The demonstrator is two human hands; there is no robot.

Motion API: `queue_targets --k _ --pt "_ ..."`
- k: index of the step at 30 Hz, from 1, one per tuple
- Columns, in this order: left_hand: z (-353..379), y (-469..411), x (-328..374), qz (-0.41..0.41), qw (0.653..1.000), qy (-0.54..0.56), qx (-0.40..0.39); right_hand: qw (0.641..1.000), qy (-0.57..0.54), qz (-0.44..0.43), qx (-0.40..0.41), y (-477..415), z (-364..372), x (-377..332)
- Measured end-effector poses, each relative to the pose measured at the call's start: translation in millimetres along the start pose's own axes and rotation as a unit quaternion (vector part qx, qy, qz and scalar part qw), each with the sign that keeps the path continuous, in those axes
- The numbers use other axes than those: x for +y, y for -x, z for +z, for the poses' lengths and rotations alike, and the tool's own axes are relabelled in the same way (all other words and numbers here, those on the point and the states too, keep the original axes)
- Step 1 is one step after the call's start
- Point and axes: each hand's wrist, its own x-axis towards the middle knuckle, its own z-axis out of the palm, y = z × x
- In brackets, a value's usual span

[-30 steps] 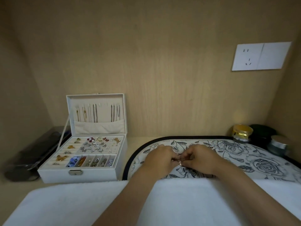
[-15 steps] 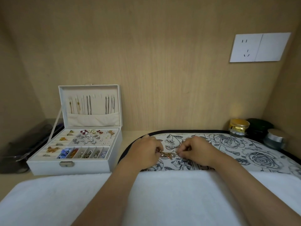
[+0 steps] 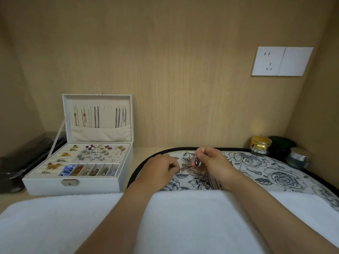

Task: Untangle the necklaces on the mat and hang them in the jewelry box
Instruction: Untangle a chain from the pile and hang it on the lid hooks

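A tangle of thin necklaces (image 3: 187, 165) stretches between my two hands just above the rose-patterned mat (image 3: 266, 167). My left hand (image 3: 159, 169) pinches one end of the chain low over the mat. My right hand (image 3: 214, 164) is raised slightly and pinches the other end, with a round purple pendant (image 3: 197, 163) hanging at its fingers. The white jewelry box (image 3: 78, 186) stands open at the left; several chains (image 3: 97, 117) hang from hooks inside its upright lid.
Gold-lidded jar (image 3: 260, 145), dark jar (image 3: 281, 144) and silver-lidded jar (image 3: 299, 158) stand at the back right corner. A black case (image 3: 27, 154) lies left of the box. A white towel (image 3: 183, 222) covers the front. Wooden walls enclose the space; a wall socket (image 3: 281, 61).
My hands have drawn apart, stretching the necklace tangle. My right hand has lifted, and the purple pendant now shows at its fingers. The head camera has shifted a little.
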Motion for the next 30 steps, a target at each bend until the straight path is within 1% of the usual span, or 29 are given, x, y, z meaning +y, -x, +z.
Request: queue_targets --k 2,3,4,6,8,9,10,11,13,15,17,19,22,23,24,26,28,30 --pt "-1 1 1 -0.047 0.995 0.082 0.005 0.998 -0.057 0.018 0.016 -1 -2 -1" --pt "-2 1 3 -0.074 0.988 0.132 0.013 0.997 -0.068 0.024 0.027 -2 -3 -1" --pt "-3 1 6 -0.104 0.977 0.183 0.024 0.997 -0.054 0.025 0.040 -3 -5 0" --pt "-7 -2 11 -0.153 0.946 0.281 0.047 0.998 0.033 0.011 0.059 -3 -8 2" --pt "-9 -4 12 -0.182 0.913 0.359 0.067 0.989 0.131 -0.011 0.066 -2 -10 5" --pt "-9 -4 11 -0.190 0.903 0.378 0.075 0.982 0.176 -0.022 0.068 -2 -11 6" --pt "-9 -5 9 -0.195 0.901 0.379 0.082 0.973 0.219 -0.031 0.069 -1 -12 6" --pt "-9 -5 7 -0.198 0.907 0.360 0.087 0.963 0.260 -0.037 0.069 -1 -13 7" --pt "-9 -4 3 -0.186 0.935 0.283 0.101 0.935 0.345 -0.035 0.072 -2 -17 9" --pt "-12 -3 0 -0.149 0.967 0.173 0.113 0.898 0.433 -0.015 0.078 -4 -22 10" --pt "-15 -1 -2 -0.111 0.987 0.057 0.102 0.869 0.490 0.007 0.070 -4 -23 10" --pt "-17 0 -3 -0.097 0.993 -0.001 0.061 0.841 0.538 0.012 0.060 -3 -22 8" --pt "-19 2 -2 -0.087 0.996 -0.014 -0.026 0.793 0.607 -0.021 0.055 -6 -17 10" --pt "-20 2 -1 -0.078 0.995 -0.031 -0.046 0.788 0.611 -0.042 0.056 -7 -15 11" --pt "-21 1 -1 -0.068 0.995 -0.050 -0.058 0.796 0.599 -0.068 0.051 -8 -13 12" --pt "-21 0 -3 -0.040 0.995 -0.069 -0.059 0.831 0.543 -0.120 0.021 -10 -8 14" --pt "-19 -2 -5 0.004 0.997 -0.067 -0.032 0.852 0.500 -0.155 -0.020 -11 -3 15" --pt "-14 -4 -3 0.031 0.999 -0.040 0.003 0.857 0.482 -0.177 -0.045 -13 -1 16"
